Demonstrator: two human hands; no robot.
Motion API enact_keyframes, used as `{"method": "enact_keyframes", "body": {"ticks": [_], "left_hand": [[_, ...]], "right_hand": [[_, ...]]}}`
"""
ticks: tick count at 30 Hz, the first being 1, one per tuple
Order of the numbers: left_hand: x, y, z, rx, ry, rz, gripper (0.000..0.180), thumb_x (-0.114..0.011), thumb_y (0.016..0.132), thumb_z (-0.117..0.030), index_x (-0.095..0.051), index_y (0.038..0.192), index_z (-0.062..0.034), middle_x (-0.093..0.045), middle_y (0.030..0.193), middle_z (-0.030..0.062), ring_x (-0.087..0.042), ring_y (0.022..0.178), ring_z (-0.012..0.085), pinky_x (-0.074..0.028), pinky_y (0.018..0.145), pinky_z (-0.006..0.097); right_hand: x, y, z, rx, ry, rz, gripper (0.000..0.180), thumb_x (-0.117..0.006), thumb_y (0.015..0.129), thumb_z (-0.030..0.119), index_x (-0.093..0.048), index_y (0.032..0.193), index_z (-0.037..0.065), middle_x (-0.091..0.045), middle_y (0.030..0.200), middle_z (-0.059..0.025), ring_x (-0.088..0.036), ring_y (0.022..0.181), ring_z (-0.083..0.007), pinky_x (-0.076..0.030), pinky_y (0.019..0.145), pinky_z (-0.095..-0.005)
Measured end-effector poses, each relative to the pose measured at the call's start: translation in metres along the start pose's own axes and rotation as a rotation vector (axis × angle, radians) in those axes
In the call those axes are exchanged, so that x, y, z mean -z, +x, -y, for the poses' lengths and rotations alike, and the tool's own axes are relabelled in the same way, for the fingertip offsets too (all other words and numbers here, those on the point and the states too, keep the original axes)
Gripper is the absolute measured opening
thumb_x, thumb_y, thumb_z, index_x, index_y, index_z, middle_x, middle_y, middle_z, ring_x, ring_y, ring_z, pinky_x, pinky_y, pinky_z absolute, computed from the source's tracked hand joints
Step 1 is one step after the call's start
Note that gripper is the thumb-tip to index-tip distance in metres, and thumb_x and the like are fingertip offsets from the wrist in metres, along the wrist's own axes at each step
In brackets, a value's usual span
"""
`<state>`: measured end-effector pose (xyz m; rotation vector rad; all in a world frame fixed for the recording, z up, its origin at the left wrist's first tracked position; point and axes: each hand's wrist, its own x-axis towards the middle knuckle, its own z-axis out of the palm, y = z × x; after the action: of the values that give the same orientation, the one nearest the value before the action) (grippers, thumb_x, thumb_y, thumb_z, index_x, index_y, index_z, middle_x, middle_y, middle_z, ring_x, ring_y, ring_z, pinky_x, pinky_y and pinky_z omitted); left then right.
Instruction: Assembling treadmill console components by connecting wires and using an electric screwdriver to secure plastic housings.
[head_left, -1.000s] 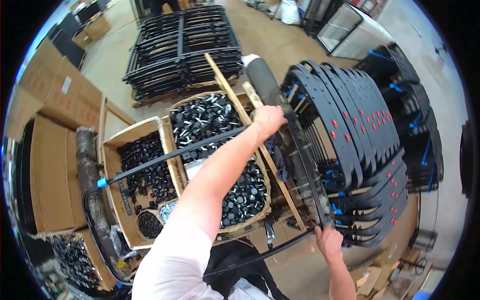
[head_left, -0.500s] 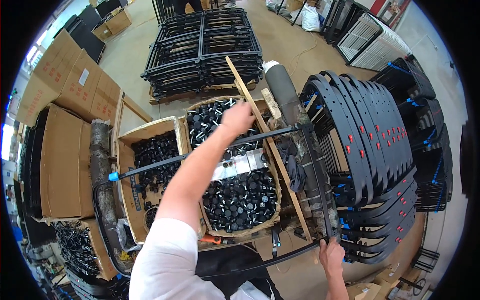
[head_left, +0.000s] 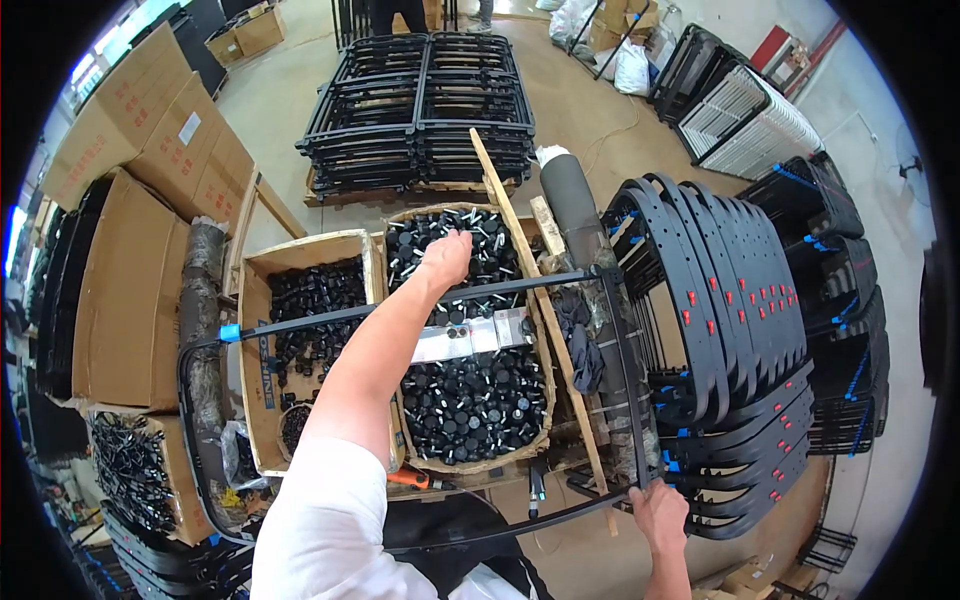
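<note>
My left hand (head_left: 446, 257) reaches down into a round cardboard bin (head_left: 545, 400) full of small black caps (head_left: 470, 400), fingers curled among the caps at the bin's far side. Whether it holds one I cannot tell. My right hand (head_left: 659, 510) grips the near right corner of a black tubular metal frame (head_left: 620, 350) that lies across the bins. The frame's far bar (head_left: 330, 316) passes under my left forearm and carries a blue tag (head_left: 230, 333) at its left end.
A square box of black parts (head_left: 310, 300) sits left of the bin. Stacked black curved panels (head_left: 720, 330) stand on the right, a pallet of black frames (head_left: 420, 100) lies ahead, cardboard boxes (head_left: 130, 200) line the left. A wooden slat (head_left: 520, 260) leans across the bin.
My left hand has moved left and down from the frame's far bar into the bin of caps. My right hand has stayed on the frame's corner.
</note>
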<state>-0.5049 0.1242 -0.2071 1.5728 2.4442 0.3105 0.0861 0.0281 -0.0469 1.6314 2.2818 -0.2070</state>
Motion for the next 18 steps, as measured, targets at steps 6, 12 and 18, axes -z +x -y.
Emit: {"method": "enact_keyframes", "body": {"ticks": [6,12,18], "left_hand": [[0.087,-0.064,-0.01,0.262,-1.077,-0.048,0.04,-0.071,0.099,-0.016,-0.065,0.137,-0.0034,-0.069,0.109,0.0079,-0.068,0.091,0.0173,-0.061,0.072,0.032],[0.082,-0.246,-0.051,0.532,-1.742,-0.2,0.036,-0.059,0.108,-0.011,-0.053,0.14,0.004,-0.062,0.127,0.0137,-0.069,0.102,0.0228,-0.067,0.082,0.037],[0.026,-0.361,-0.079,0.722,-1.787,-0.389,0.033,-0.064,0.105,-0.01,-0.055,0.135,0.0005,-0.064,0.121,0.0088,-0.066,0.094,0.0156,-0.059,0.076,0.031]], "right_hand": [[0.06,0.034,0.075,0.246,0.454,-0.16,0.024,-0.073,0.093,0.023,-0.073,0.105,0.003,-0.076,0.094,-0.0175,-0.075,0.087,-0.0353,-0.059,0.079,-0.0422],[0.064,0.056,0.238,0.66,0.902,-0.006,0.057,-0.083,0.088,0.021,-0.06,0.138,0.005,-0.069,0.121,-0.0163,-0.07,0.086,-0.0272,-0.058,0.079,-0.0394],[0.002,0.032,0.308,1.13,0.594,-0.13,0.038,-0.077,0.089,0.018,-0.061,0.119,0.002,-0.067,0.112,-0.0175,-0.07,0.096,-0.0397,-0.059,0.078,-0.0502]]}}
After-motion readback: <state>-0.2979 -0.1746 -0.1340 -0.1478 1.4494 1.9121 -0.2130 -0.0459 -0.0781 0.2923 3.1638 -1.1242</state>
